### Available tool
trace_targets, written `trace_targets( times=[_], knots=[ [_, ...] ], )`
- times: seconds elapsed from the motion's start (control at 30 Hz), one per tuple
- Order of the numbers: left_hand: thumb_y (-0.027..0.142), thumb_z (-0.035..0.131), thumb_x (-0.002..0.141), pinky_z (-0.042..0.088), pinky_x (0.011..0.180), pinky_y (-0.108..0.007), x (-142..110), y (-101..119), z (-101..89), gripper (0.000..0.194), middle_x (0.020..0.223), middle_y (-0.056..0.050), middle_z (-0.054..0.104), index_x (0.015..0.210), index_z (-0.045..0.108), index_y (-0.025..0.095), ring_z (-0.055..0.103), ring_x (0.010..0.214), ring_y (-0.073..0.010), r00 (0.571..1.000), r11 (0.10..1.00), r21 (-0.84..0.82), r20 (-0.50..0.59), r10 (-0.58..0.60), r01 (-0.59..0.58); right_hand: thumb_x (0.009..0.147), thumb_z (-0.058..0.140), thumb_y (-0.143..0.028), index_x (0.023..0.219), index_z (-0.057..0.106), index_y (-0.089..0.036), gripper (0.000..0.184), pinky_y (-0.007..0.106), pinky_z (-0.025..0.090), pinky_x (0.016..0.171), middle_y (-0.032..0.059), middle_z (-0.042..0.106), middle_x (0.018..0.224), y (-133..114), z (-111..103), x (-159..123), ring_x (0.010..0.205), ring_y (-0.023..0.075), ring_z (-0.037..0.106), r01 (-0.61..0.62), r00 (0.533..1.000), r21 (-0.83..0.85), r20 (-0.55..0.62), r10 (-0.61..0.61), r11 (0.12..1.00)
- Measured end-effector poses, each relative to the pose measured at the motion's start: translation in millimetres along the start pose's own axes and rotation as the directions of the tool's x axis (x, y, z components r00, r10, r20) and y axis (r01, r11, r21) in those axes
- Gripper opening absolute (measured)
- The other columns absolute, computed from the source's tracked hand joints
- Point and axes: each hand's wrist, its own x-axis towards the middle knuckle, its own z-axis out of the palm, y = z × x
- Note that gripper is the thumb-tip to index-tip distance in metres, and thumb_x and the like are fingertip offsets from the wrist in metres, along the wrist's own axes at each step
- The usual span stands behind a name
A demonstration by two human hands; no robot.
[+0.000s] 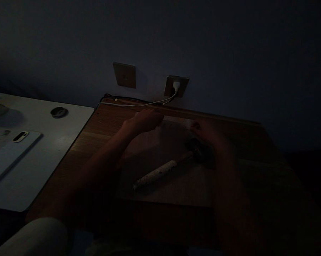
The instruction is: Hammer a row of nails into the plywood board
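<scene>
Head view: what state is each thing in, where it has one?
White plug: inserted in right wall socket
White cable: attached to plug
Left wall plate: nothing plugged in
Panel: flat on wooden table
Hammer: lying on panel
Left hand: curled, grip unclear
Right hand: curled, grip unclear

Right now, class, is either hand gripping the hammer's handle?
No, the handle lies free, with the left hand and right hand both beyond it.

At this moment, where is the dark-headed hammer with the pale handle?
In the head view, the hammer with the pale handle lies near the centre on a flat rectangular panel, its dark head pointing right, near the right hand.
</scene>
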Motion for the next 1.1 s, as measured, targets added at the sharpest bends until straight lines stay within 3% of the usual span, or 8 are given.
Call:
trace_targets(
  times=[0.33,0.5,0.7,0.93,1.1],
  knots=[
    [0.021,0.059,0.103,0.05,0.083,-0.031,-1.7,6.7,-16.0,0.021,0.117,-0.013,0.078,0.113,0.076,0.015,0.073,0.101,-0.0234,0.986,0.996,-0.083,-0.162,0.027,-0.04,0.089,0.063,-0.014,0.098,0.075,-0.023,0.017,0.034,0.053,0.082,0.0096,0.081,0.104,-4.6,-16.6,-9.5,0.093,0.0249,0.074,0.035,0.998,0.019,-0.045,-0.034,0.999],
    [0.013,0.054,0.1,0.048,0.077,-0.03,-1.9,6.7,-15.1,0.023,0.11,-0.012,0.079,0.105,0.077,0.015,0.073,0.095,-0.0222,0.988,0.993,-0.089,-0.139,0.061,-0.074,0.089,0.066,-0.015,0.094,0.074,-0.023,0.013,0.034,0.055,0.082,0.0074,0.08,0.1,-8.6,-19.3,-9.6,0.091,0.024,0.074,0.067,0.995,0.164,-0.083,-0.054,0.984],
    [0.008,0.05,0.097,0.046,0.074,-0.03,-0.6,11.1,-8.0,0.028,0.103,-0.011,0.079,0.099,0.077,0.016,0.071,0.089,-0.0208,0.994,0.99,-0.121,-0.089,0.066,-0.076,0.091,0.067,-0.012,0.092,0.075,-0.022,0.014,0.031,0.052,0.08,0.0076,0.081,0.099,-23.7,-12.7,-7.9,0.091,0.0233,0.074,0.058,0.998,0.12,-0.046,-0.053,0.991],
    [0.005,0.052,0.093,0.048,0.075,-0.03,5.4,9.0,6.1,0.028,0.103,-0.01,0.079,0.103,0.076,0.016,0.072,0.092,-0.0219,0.989,0.982,-0.154,-0.112,0.094,-0.111,0.09,0.065,-0.007,0.095,0.078,-0.022,0.02,0.031,0.053,0.083,0.0078,0.082,0.101,-30.0,-8.4,-6.7,0.093,0.0238,0.075,0.068,0.997,0.116,-0.056,-0.061,0.991],
    [0.005,0.054,0.094,0.051,0.082,-0.028,6.9,10.7,10.6,0.03,0.114,-0.01,0.079,0.11,0.075,0.018,0.073,0.101,-0.0213,0.987,0.978,-0.173,-0.129,0.095,-0.117,0.09,0.065,-0.01,0.096,0.079,-0.023,0.02,0.034,0.054,0.088,0.0085,0.082,0.103,-32.5,-7.7,-6.4,0.097,0.0258,0.076,0.07,0.996,0.088,-0.059,-0.065,0.994]
  ],
)
